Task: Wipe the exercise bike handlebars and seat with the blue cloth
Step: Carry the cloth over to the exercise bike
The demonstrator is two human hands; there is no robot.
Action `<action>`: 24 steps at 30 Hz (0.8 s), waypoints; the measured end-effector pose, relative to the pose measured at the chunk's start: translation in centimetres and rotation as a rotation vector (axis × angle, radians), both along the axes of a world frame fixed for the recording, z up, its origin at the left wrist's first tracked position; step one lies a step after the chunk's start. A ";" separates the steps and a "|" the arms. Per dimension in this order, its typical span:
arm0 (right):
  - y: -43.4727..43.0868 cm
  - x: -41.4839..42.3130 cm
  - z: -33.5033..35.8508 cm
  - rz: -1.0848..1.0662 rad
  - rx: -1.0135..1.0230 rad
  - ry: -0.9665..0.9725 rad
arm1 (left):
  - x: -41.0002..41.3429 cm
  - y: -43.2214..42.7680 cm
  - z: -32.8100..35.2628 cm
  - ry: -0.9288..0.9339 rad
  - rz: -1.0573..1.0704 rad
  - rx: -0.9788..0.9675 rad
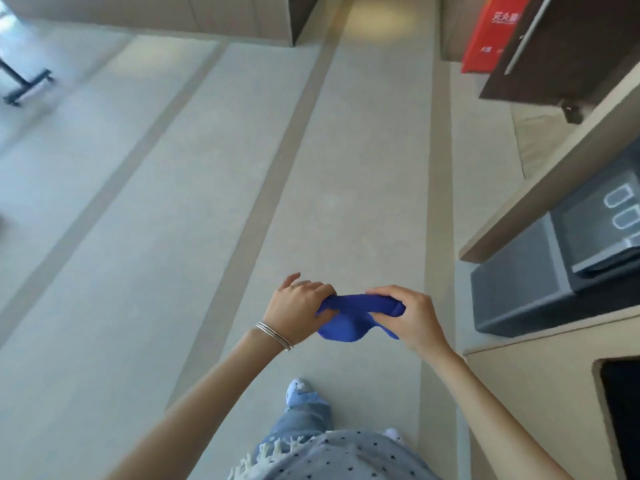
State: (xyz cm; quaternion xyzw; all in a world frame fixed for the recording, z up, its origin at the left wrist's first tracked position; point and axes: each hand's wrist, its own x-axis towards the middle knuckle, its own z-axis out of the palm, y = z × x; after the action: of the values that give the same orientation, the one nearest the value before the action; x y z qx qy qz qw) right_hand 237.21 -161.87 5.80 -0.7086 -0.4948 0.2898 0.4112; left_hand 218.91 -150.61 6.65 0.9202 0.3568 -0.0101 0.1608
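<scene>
- Your left hand [298,306] is clenched around one end of the blue cloth [349,317], knuckles up, thumb tucked under the fabric.
- Your right hand [408,317] grips the other end, fingers curled over the top and pinching the bunched edge.
- Between your two hands the blue cloth is held as a short twisted roll, with a loose fold sagging below it toward you.
- You hold the cloth in the air in front of your waist, above the pale floor [207,202], touching nothing but your hands.
- Thin silver bangles [274,336] circle your left wrist, just behind the hand.
- Below your hands, one light shoe [298,389] steps forward on the floor, with frayed pale jeans [301,424] above it.
- Grey-brown stripes [304,140] run lengthwise along the floor ahead of you.
- To your right, a dark grey box-like unit [540,292] sits in a beige counter recess, near your right hand but apart from it.
- Farther ahead on the right, a red sign [491,32] stands against the wall beside a dark brown door [571,46].
- Far left, the black foot of a stand [26,84] rests on the floor; it is blurred and you cannot tell what it belongs to.
- No handlebars or seat can be made out.
</scene>
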 end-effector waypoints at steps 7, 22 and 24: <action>9.5 -7.3 0.7 0.171 0.014 -0.059 | -11.6 6.0 -0.9 0.025 0.143 0.071; 26.4 -16.3 -0.8 0.537 -0.160 -0.056 | -23.7 12.1 -4.7 0.096 0.644 0.052; 29.5 -16.9 -1.0 0.572 -0.213 -0.002 | -24.2 14.3 -4.9 0.103 0.679 0.041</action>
State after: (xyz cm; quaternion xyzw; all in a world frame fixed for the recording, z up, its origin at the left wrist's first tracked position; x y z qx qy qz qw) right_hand 220.31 -132.38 4.77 -0.5800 -0.6413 0.4434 0.2359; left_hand 194.69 -136.31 1.72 0.7504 0.6503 0.0047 0.1184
